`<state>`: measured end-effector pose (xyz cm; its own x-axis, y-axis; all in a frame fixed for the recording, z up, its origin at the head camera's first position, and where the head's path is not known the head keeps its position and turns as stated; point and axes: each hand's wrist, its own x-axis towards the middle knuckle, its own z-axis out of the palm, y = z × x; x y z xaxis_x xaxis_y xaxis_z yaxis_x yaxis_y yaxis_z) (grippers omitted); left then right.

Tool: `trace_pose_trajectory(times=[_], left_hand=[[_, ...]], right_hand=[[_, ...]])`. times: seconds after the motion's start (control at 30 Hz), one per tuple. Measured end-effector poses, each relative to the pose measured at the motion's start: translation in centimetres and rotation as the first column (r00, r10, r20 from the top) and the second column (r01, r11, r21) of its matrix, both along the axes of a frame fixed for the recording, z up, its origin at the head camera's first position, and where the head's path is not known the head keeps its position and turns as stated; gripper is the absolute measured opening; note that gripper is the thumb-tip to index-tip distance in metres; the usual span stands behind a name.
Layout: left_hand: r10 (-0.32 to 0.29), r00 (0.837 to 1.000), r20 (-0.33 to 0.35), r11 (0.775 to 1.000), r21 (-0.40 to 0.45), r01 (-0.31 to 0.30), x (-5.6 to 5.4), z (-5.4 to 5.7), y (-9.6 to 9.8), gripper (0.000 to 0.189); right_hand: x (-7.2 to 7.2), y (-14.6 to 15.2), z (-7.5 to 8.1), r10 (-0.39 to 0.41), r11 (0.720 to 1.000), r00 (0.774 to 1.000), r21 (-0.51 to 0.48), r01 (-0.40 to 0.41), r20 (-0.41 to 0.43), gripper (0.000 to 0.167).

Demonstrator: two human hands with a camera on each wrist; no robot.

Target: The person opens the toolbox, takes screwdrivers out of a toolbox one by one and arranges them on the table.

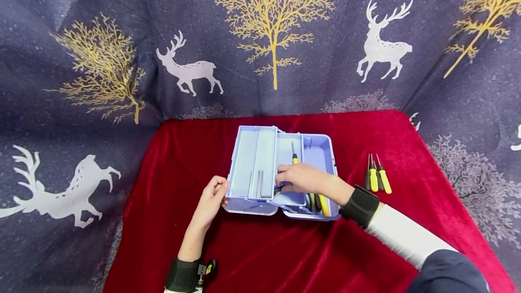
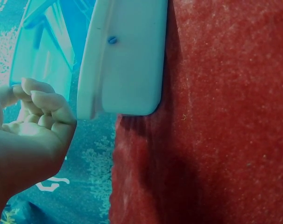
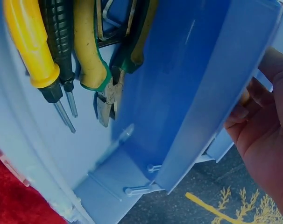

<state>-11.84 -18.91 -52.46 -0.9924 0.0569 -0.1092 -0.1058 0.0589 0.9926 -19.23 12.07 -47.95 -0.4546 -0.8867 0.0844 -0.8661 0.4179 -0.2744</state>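
A light-blue toolbox [image 1: 329,148] stands unfolded, its raised trays opened out to the left. My left hand [image 1: 213,193] is at the outer left tray's edge, thumb and curled fingers pinching its rim. Several thin L-shaped hex keys [image 1: 266,184] lie in the left tray [image 1: 244,148]. My right hand [image 1: 301,177] reaches into the middle tray [image 1: 285,141], fingers bent down. Some dark thin pieces [image 1: 278,191] show by its fingertips; whether it holds them is hidden. Just beyond that hand lies a yellow-and-black screwdriver [image 1: 295,159].
In the box's deep bottom are yellow-handled pliers [image 3: 90,51], a yellow screwdriver [image 3: 36,51] and a black screwdriver [image 3: 61,42]. Several screwdrivers [image 1: 373,179] lie on the red cloth [image 1: 183,148] to the right. A patterned curtain [image 1: 285,98] hangs behind.
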Motion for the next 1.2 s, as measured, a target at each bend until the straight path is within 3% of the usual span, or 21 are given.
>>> trace_pose_trajectory(times=[0.33, 0.5, 0.6, 0.77, 0.83, 0.93, 1.1, 1.2], left_hand=[[0.0, 1.0, 0.007, 1.0, 0.009, 0.0, 0.2, -0.4, -0.2, 0.014], [-0.008, 1.0, 0.012, 1.0, 0.008, 0.008, 0.2, -0.4, -0.2, 0.015], [-0.011, 1.0, 0.018, 1.0, 0.004, 0.011, 0.3, -0.3, -0.3, 0.014], [-0.004, 1.0, 0.018, 1.0, 0.003, 0.004, 0.3, -0.3, -0.4, 0.015], [-0.002, 1.0, 0.011, 1.0, 0.003, 0.002, 0.2, -0.3, -0.4, 0.016], [0.001, 1.0, 0.001, 1.0, 0.006, -0.001, 0.1, -0.3, -0.4, 0.017], [0.003, 1.0, -0.013, 1.0, 0.018, -0.003, 0.0, -0.2, -0.4, 0.017], [-0.013, 1.0, -0.027, 1.0, 0.019, 0.014, 0.0, -0.2, -0.3, 0.018]], right_hand=[[-0.1, 2.4, 2.2, -0.035, 0.999, 0.999, -0.036, 0.034, -0.025, 0.015], [-0.3, 5.6, 3.0, -0.146, 0.989, 0.989, -0.025, 0.146, 0.002, 0.018], [-0.3, 8.2, 3.3, -0.225, 0.973, 0.972, -0.046, 0.228, 0.064, 0.017], [-0.4, 13.0, 3.9, -0.343, 0.922, 0.92, -0.118, 0.369, 0.192, 0.022], [-0.4, 14.9, 3.7, -0.394, 0.894, 0.901, -0.153, 0.422, 0.18, 0.023], [-0.6, 18.0, 2.7, -0.476, 0.85, 0.875, -0.206, 0.484, 0.089, 0.022], [-0.3, 22.6, -0.2, -0.636, 0.752, 0.771, -0.212, 0.624, 0.017, 0.014], [0.2, 24.8, -1.7, -0.707, 0.69, 0.704, -0.153, 0.707, 0.066, 0.012]])
